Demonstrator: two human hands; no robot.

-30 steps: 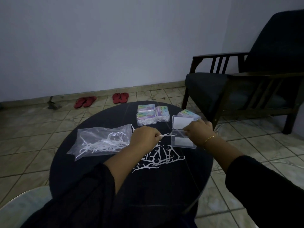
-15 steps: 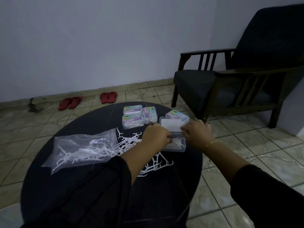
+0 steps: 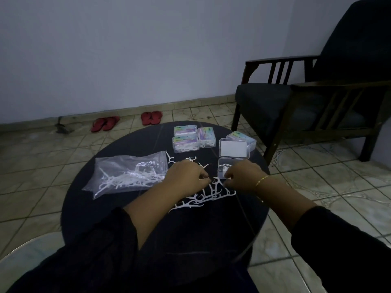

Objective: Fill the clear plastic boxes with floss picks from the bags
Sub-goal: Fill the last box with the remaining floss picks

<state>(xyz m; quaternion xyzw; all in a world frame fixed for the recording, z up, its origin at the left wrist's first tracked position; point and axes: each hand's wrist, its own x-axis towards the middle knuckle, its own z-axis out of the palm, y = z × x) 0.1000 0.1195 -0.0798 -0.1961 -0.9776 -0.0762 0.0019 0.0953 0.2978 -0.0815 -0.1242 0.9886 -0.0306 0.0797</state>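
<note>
An open clear plastic box point(image 3: 221, 173) lies on the round black table point(image 3: 148, 144), its lid point(image 3: 233, 149) folded back and a few white picks inside. Loose white floss picks point(image 3: 203, 197) are piled in front of it. My left hand point(image 3: 188, 176) has its fingers curled at the top of the pile and pinches a floss pick. My right hand point(image 3: 243, 176) is curled over the near edge of the box; what its fingers hold is hidden. A clear bag of floss picks point(image 3: 127, 174) lies to the left.
Three filled, labelled boxes point(image 3: 185, 137) point(image 3: 206, 136) point(image 3: 241, 138) stand at the table's far side. A dark armchair point(image 3: 306, 98) is close on the right. Red sandals point(image 3: 151, 117) lie on the tiled floor by the wall.
My left hand has drawn back from the open box to the loose pile. My right hand has slid down from the box's far part to its near edge. The view shifted.
</note>
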